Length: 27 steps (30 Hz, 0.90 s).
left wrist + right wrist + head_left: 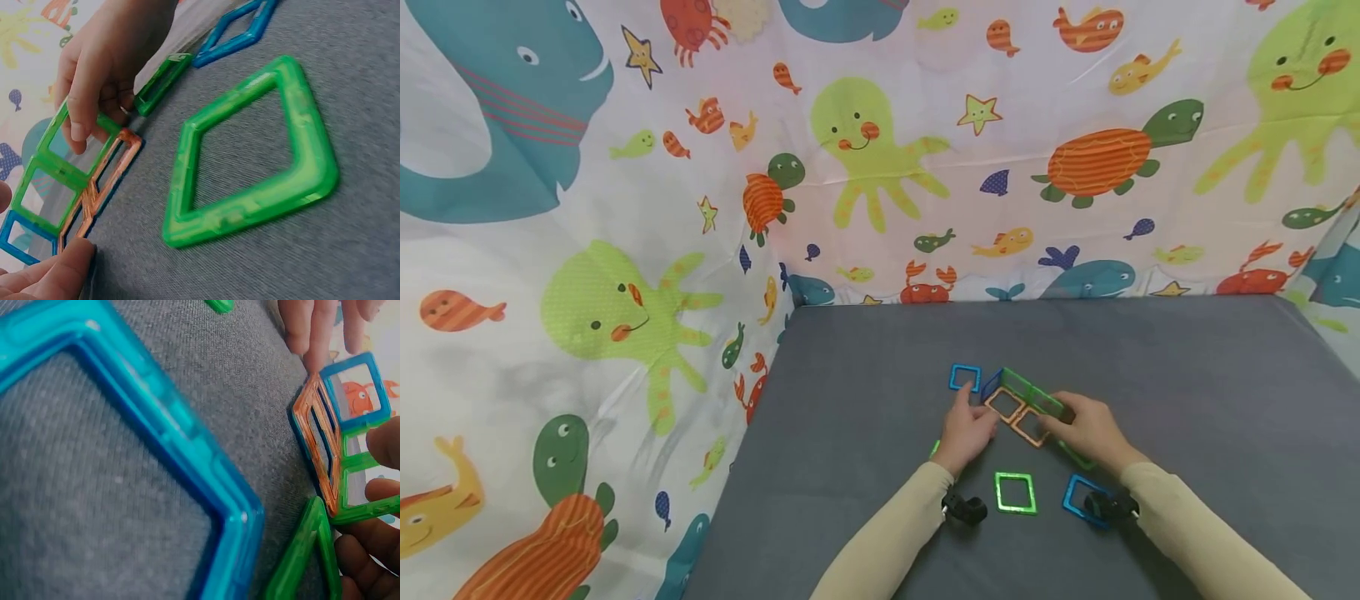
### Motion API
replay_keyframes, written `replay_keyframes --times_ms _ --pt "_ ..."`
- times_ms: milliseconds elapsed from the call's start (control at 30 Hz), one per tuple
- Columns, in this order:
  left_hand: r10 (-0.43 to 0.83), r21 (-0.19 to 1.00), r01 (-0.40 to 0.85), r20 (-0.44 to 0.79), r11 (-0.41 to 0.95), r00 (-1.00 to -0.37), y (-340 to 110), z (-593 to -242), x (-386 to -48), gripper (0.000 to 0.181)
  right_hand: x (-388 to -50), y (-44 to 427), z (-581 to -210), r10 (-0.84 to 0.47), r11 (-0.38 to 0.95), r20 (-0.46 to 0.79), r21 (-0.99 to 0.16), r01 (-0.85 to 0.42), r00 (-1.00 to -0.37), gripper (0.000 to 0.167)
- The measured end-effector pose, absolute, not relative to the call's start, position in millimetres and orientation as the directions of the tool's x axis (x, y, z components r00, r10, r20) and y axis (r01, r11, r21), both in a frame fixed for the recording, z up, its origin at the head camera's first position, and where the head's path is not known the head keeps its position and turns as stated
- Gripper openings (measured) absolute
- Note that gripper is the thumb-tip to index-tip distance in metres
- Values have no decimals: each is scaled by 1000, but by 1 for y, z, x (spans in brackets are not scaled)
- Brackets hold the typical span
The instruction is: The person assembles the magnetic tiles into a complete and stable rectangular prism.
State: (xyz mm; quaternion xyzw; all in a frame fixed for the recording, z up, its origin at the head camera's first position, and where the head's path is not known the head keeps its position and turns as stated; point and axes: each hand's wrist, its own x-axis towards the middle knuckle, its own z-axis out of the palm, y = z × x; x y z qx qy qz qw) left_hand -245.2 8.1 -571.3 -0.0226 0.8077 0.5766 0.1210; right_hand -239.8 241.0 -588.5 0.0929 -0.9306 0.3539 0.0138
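Two orange magnetic square tiles (1019, 415) lie flat, side by side. Along their far side stand two green square tiles (1017, 382), and a blue square tile (380, 381) stands at the left end. My right hand (1093, 429) pinches the right-hand upright green tile (105, 164) between thumb and fingers. With fairly straight fingers, my left hand (968, 429) touches the near left end of the orange pair. Its index finger points toward a loose blue tile (966, 367) lying flat. Part of the upright green tiles is hidden behind my right fingers in the right wrist view.
A loose green tile (1015, 509) lies between my forearms, and a blue tile (1067, 493) is partly under my right wrist. Another green tile (1077, 457) lies beneath my right hand. A green edge (935, 447) shows beside my left wrist. Patterned cloth borders the grey surface (850, 375).
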Motion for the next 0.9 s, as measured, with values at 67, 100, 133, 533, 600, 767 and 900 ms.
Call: replay_keyframes --times_ms 67,100,133,533,600,767,900 --pt "112 926 -181 -230 332 -967 10 -571 -248 79 -239 240 -589 -150 731 88 -661 -171 -985 37" --pt "119 928 -186 -235 323 -965 11 -571 -250 79 -239 240 -589 -147 730 86 -663 -167 -985 38" --pt "121 929 -193 -241 317 -963 12 -571 -251 80 -238 240 -589 -143 725 80 -670 -160 -986 40" --pt "140 954 -234 -261 185 -955 18 -567 -264 79 -236 235 -583 -155 685 108 -704 -185 -982 51" --pt "135 954 -242 -267 179 -954 19 -568 -266 78 -239 235 -582 -153 686 71 -710 -157 -986 47" --pt "134 949 -229 -261 217 -956 19 -568 -266 71 -244 233 -582 -163 687 -20 -720 -99 -986 42" --pt "130 942 -212 -252 259 -959 21 -566 -264 65 -245 229 -584 -176 702 -43 -706 -95 -983 47"
